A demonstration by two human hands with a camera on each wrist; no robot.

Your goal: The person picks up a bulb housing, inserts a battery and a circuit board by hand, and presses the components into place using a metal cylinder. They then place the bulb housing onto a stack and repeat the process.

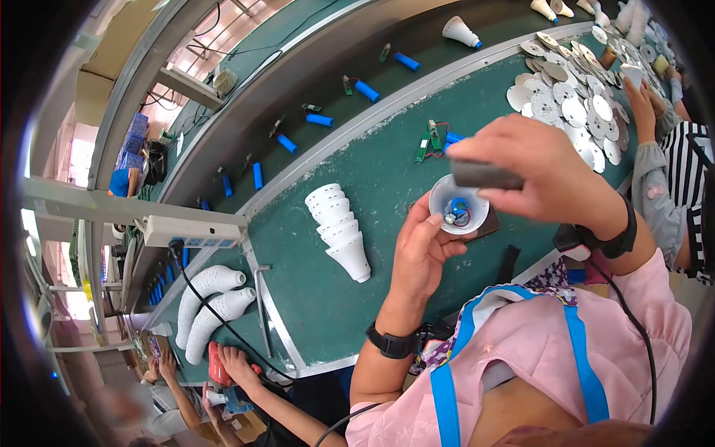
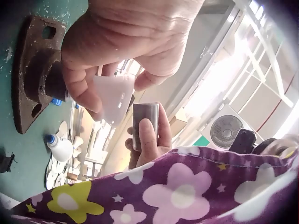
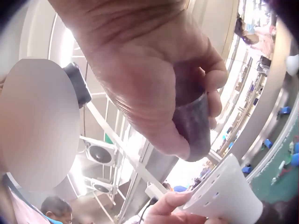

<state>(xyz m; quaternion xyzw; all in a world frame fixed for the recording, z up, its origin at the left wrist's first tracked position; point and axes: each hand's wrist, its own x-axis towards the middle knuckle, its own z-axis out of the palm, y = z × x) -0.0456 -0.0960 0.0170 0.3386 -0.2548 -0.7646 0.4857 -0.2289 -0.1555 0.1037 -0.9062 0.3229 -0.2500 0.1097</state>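
My left hand (image 1: 418,257) holds a white cone-shaped lamp housing (image 1: 441,195) by its side, its wide mouth facing up. Inside the housing lie a blue cell (image 1: 459,204) and a small board with wires. Just above the rim, my right hand (image 1: 547,160) grips a dark grey cylinder (image 1: 488,176), apart from the housing. The left wrist view shows the left fingers round the housing (image 2: 113,98) beside a brown metal fixture (image 2: 44,74). In the right wrist view the cylinder (image 3: 196,126) is held between thumb and fingers.
Nested white housings (image 1: 344,235) lie left of the hands. A green board (image 1: 430,141) with a blue cell lies beyond them. White discs (image 1: 573,112) are heaped at the upper right. Blue cells line the rear channel (image 1: 320,119). Other people sit at both sides.
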